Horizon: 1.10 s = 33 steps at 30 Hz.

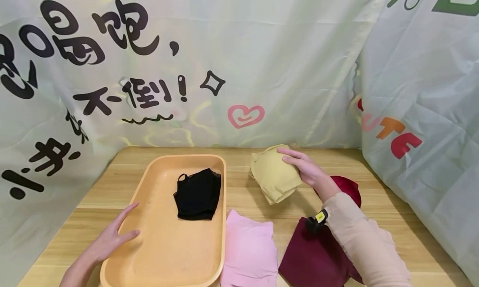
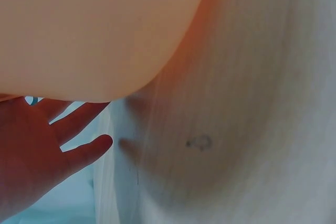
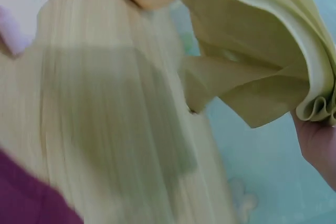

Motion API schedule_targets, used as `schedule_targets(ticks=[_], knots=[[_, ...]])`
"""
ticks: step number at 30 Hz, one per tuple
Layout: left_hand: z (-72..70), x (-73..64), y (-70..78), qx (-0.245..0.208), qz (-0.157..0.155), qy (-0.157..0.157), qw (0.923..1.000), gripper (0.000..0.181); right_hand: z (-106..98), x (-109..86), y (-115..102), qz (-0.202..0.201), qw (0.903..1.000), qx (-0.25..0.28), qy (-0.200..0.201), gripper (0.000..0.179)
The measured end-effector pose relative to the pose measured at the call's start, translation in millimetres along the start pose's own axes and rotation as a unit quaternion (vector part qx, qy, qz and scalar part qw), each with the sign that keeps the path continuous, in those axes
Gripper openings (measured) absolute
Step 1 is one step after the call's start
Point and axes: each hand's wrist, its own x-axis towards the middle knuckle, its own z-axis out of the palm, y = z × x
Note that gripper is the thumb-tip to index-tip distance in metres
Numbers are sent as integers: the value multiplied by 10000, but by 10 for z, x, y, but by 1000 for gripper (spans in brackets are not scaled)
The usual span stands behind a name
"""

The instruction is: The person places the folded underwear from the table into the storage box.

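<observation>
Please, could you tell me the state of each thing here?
Right hand: gripping the yellow garment
Yellow garment: folded, raised above the table
Left hand: outstretched, at the tray's left side
Tray: upright, holding the black garment
Black garment: folded
Pink garment: folded, on the table
Maroon garment: on the table, partly hidden
Red garment: partly hidden
</observation>
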Motion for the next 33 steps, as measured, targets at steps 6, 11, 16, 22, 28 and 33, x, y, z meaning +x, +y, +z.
schedule_targets(ticks=[6,11,16,22,28,33], knots=[[5,-1,-2,68,55,32,10000,70,119,88,-105,71,9990,237,366,27],[24,-9,-5,158,168,93,9997,70,178,129,-191,46,9970,559,530,34],[25,-22,-6,114,140,93,9998,69,270,147,-231,8,9955,775,541,41],[13,-14,-1,41,90,43,9999,70,391,189,-231,-114,9924,1134,461,31],[12,-12,-1,-10,117,56,9999,70,531,219,-231,-225,9908,1290,328,30],[11,-11,-11,-16,113,54,9999,69,655,240,-233,-323,9882,1494,60,32]])
